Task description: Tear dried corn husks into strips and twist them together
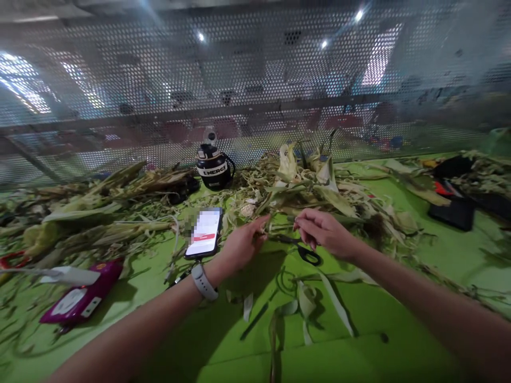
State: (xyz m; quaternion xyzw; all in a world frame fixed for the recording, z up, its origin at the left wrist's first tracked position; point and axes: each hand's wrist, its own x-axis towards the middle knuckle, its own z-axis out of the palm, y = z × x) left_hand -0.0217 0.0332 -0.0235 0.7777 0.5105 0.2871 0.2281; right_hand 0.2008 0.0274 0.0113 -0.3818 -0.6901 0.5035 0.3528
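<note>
My left hand (pixel 242 243), a pale watch strap (pixel 204 282) on its wrist, is closed with its fingertips drawn together. Whatever they may hold is too small to make out. My right hand (pixel 322 233) faces it across a short gap, fingers curled into a pinch whose contents are hidden. Black scissors (pixel 309 256) show just below the right fingers, blades pointing left between the hands. One handle loop is visible; I cannot tell whether the fingers touch the other. Strips of corn husk (pixel 307 300) lie on the green tabletop (pixel 223 346) nearer me.
Behind my hands rises a pile of dry husks (pixel 327 194); more husks (pixel 88 213) spread left. A phone (pixel 204 232), a black "ENERGY" bottle (pixel 214 169), a purple power strip (pixel 85 295) and a black object (pixel 453 213) stand about. A perforated metal screen (pixel 255 80) closes the back.
</note>
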